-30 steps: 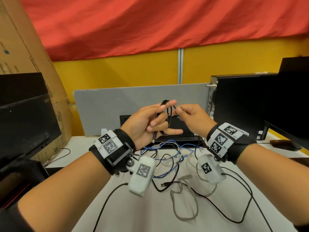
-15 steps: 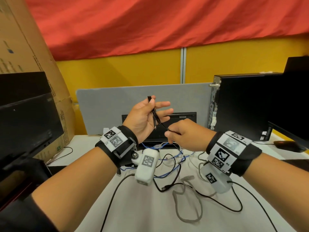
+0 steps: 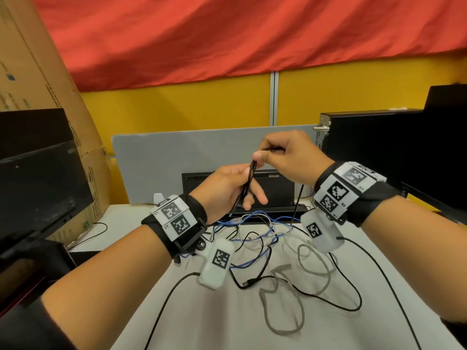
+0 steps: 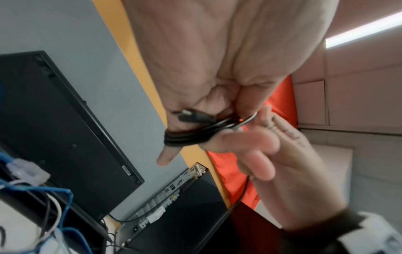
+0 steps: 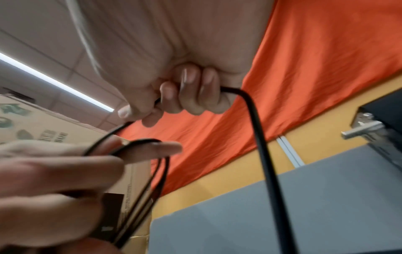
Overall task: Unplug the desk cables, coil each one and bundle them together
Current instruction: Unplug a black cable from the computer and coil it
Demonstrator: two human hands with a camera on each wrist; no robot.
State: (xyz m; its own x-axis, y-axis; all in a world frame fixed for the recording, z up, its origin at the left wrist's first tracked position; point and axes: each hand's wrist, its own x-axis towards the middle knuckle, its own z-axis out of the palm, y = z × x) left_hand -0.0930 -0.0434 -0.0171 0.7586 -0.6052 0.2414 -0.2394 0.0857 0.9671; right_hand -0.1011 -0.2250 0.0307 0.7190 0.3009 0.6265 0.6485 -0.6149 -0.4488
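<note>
Above the desk my left hand (image 3: 227,190) holds several loops of a thin black cable (image 3: 249,181) between thumb and fingers. The left wrist view shows this coil (image 4: 193,135) wrapped across my fingers, with its plug (image 4: 191,116) lying on top. My right hand (image 3: 285,157) is just above and to the right, its fingers (image 5: 189,96) curled round the same cable's free length (image 5: 261,146). That length hangs from the right fist toward the desk. In the right wrist view my left hand (image 5: 54,171) holds the narrow loops (image 5: 152,180).
Loose cables lie tangled on the white desk (image 3: 214,319): a blue one (image 3: 255,215), a grey one (image 3: 283,306) and a black one (image 3: 328,299). A black device (image 3: 273,190) stands behind them against a grey partition (image 3: 177,160). A computer tower (image 3: 366,157) is at the right, a monitor (image 3: 38,185) and cardboard box (image 3: 38,72) at the left.
My right hand rose from below the left hand to above it, carrying the cable's free length up. The left hand dropped a little and still holds the loops.
</note>
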